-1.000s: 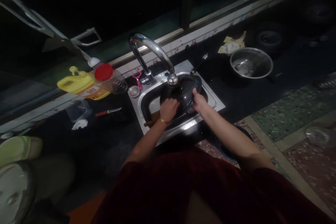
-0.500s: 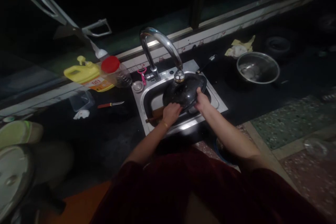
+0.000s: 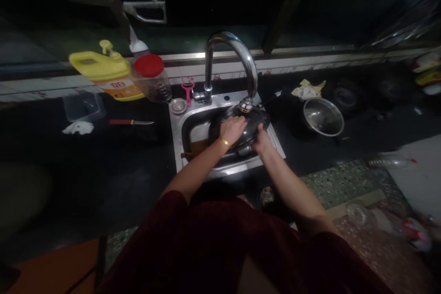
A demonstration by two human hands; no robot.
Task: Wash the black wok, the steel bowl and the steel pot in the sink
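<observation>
A shiny black pan (image 3: 253,124) is tilted over the steel sink (image 3: 179,140), its dark surface just under the tap's spout. My right hand (image 3: 262,141) grips its near right rim, thumb on the upper face. On top of the pan rests my left hand (image 3: 233,129), fingers bent together and pressed against it; anything beneath them is hidden. The curved chrome tap (image 3: 248,66) arches over from behind. Left of the pan, a brown wooden handle (image 3: 189,155) lies across the basin. A black handle with a pale tip (image 3: 272,99) juts out behind; I cannot tell whether it belongs to the pan.
Left on the dark counter are a red-handled knife (image 3: 122,122), a clear plastic box (image 3: 84,106), a yellow jug (image 3: 106,73) and a red-lidded jar (image 3: 151,78). A pink peeler (image 3: 188,94) lies near the drain strainer (image 3: 178,106). A steel bowl (image 3: 324,117) and crumpled cloth (image 3: 308,90) are right.
My left hand has moved from the pan's near left edge up onto its surface. My right hand still holds the right rim. The view has turned and shifted slightly.
</observation>
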